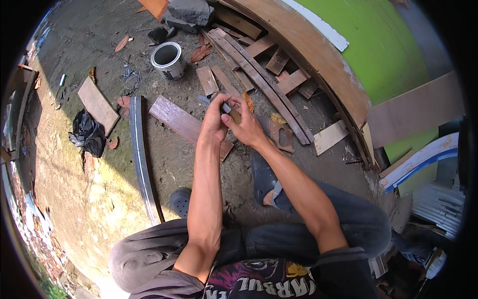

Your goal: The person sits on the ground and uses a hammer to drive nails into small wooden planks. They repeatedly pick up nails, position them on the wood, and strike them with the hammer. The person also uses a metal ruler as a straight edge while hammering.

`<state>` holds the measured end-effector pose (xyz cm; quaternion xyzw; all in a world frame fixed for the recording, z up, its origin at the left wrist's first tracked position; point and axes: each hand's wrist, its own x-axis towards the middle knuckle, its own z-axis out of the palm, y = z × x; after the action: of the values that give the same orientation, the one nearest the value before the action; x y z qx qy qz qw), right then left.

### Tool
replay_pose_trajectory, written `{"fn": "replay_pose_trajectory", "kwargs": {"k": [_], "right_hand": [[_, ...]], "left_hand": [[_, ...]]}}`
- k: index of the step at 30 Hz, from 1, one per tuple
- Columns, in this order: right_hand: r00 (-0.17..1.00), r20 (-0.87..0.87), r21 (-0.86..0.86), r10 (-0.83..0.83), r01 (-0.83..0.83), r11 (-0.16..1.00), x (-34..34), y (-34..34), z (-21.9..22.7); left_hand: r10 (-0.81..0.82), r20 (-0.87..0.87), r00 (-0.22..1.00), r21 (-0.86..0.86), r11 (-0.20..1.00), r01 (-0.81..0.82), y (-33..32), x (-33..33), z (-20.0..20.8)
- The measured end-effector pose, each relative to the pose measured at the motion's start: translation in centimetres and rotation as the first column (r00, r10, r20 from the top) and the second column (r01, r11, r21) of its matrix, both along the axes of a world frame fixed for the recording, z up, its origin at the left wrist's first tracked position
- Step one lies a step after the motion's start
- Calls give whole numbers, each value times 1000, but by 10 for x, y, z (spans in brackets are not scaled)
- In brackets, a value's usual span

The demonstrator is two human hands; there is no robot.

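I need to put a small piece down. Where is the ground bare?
Bare dirt lies between the curved metal strip and the black bag, and left of the tin can. Scrap boards crowd the ground beyond both hands.

The person wears grey-blue denim trousers [308, 234], a dark printed T-shirt [264, 284] with short sleeves — forearms bare — and dark rubber clogs [180, 202] on both feet.

A small brown wooden piece [235, 115] sits pinched between both hands, held above the dirt ground, partly hidden by fingers.
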<state>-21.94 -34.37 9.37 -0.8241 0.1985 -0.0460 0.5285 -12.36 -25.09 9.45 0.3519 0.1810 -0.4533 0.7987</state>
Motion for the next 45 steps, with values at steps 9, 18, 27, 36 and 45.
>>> {"fn": "replay_pose_trajectory", "kwargs": {"k": [9, 18, 27, 36, 45], "right_hand": [[916, -389, -115, 95, -151, 982, 66, -62, 3], [629, -745, -347, 222, -650, 676, 153, -138, 7], [738, -597, -460, 313, -635, 620, 267, -155, 26], [741, -369, -459, 562, -670, 583, 281, -92, -25], [547, -718, -485, 431, -837, 254, 261, -34, -37]], "left_hand": [[403, 208, 891, 71, 903, -424, 44, 32, 4], [-118, 637, 761, 640, 631, -438, 97, 50, 20], [-521, 277, 807, 951, 30, -307, 101, 35, 0], [-732, 167, 661, 898, -164, -408, 95, 7, -77], [-736, 287, 613, 843, -110, -527, 96, -6, -92]]}}
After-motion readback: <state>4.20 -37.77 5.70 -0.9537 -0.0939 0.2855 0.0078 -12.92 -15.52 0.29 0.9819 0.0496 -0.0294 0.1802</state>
